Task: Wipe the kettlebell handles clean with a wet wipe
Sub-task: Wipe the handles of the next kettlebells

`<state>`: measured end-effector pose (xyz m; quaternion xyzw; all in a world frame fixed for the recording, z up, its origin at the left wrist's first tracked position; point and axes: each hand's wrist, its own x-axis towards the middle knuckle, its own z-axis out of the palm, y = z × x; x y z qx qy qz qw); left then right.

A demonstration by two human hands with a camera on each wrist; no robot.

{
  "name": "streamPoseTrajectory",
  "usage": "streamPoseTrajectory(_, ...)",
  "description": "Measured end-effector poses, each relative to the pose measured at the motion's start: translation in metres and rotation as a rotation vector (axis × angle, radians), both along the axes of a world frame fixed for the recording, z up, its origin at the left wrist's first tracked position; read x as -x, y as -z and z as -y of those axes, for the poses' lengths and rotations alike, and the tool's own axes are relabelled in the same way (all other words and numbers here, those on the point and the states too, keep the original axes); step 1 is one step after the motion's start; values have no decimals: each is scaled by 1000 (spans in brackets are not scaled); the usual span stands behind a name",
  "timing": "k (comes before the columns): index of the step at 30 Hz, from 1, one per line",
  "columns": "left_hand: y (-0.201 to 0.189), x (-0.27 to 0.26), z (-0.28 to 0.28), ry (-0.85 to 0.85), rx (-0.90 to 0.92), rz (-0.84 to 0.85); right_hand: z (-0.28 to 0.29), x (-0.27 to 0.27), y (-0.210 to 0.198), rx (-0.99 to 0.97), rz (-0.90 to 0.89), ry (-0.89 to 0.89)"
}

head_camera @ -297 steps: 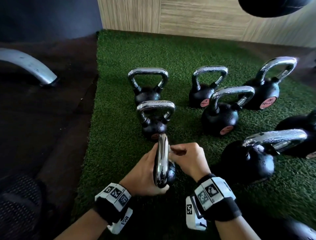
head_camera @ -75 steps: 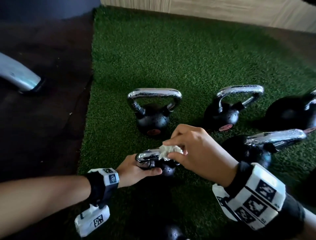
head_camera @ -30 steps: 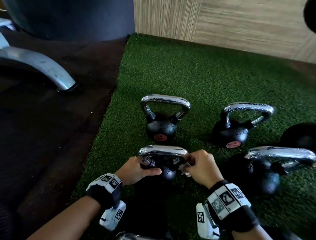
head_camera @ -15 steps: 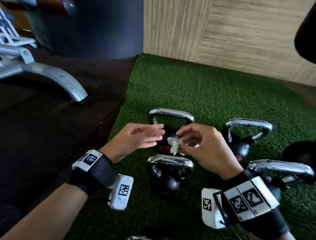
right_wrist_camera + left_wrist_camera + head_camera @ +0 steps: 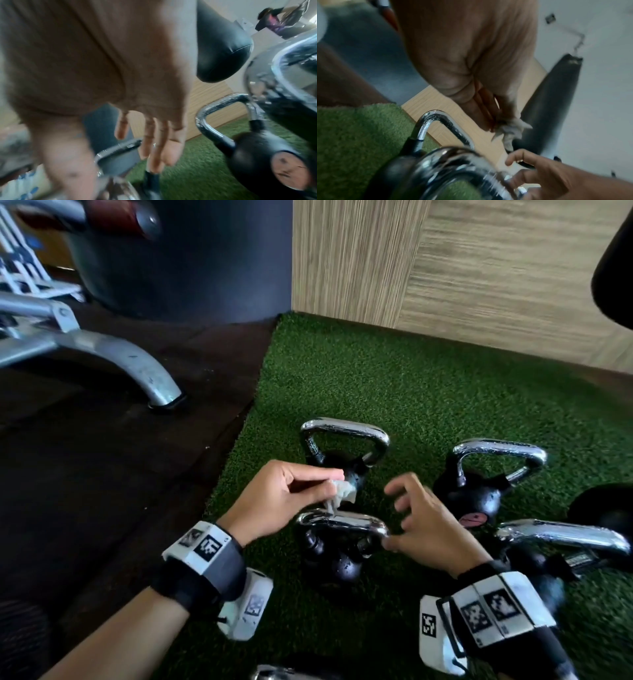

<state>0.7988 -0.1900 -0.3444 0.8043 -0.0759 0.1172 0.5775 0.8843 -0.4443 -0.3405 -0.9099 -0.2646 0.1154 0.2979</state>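
A small black kettlebell with a chrome handle (image 5: pixel 342 521) stands on the green turf right in front of me. Just above the handle's left part, my left hand (image 5: pixel 334 484) pinches a crumpled white wet wipe (image 5: pixel 344 494). The wipe's lower tip hangs down to the handle. In the left wrist view the wipe (image 5: pixel 513 129) dangles from my fingertips. My right hand (image 5: pixel 397 515) hovers by the handle's right end, fingers spread and holding nothing, thumb tip close to the chrome. Its fingers (image 5: pixel 157 146) also look spread in the right wrist view.
Behind stand two more kettlebells (image 5: pixel 344 436) (image 5: pixel 493 470), and a bigger one (image 5: pixel 561 537) lies to the right. The turf mat (image 5: pixel 376 378) ends at a dark floor on the left, where a grey machine leg (image 5: pixel 137 364) stands. A wood-panelled wall (image 5: pixel 479 268) closes the back.
The wipe has passed from my right hand to my left. My right hand let go, opened and dropped to the right end of the handle.
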Motion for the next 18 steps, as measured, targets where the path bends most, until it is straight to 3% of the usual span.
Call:
streamPoseTrajectory(3, 16, 1, 13, -46, -117, 71, 6, -3, 47, 134, -181, 105)
streamPoseTrajectory(7, 33, 0, 31, -35, -264, 223, -7, 13, 95, -186, -470, 204)
streamPoseTrajectory(9, 35, 1, 28, -55, -280, 283, -13, 18, 107, -295, -422, 303)
streamPoseTrajectory(12, 36, 8, 17, -135, -304, 304, -17, 21, 115, -311, -349, 340)
streamPoseTrajectory(16, 40, 19, 22, -59, -552, 412, -16, 19, 122, -337, -357, 344)
streamPoseTrajectory(18, 43, 24, 15, -90, -501, 406, -15, 20, 123, -342, -354, 327)
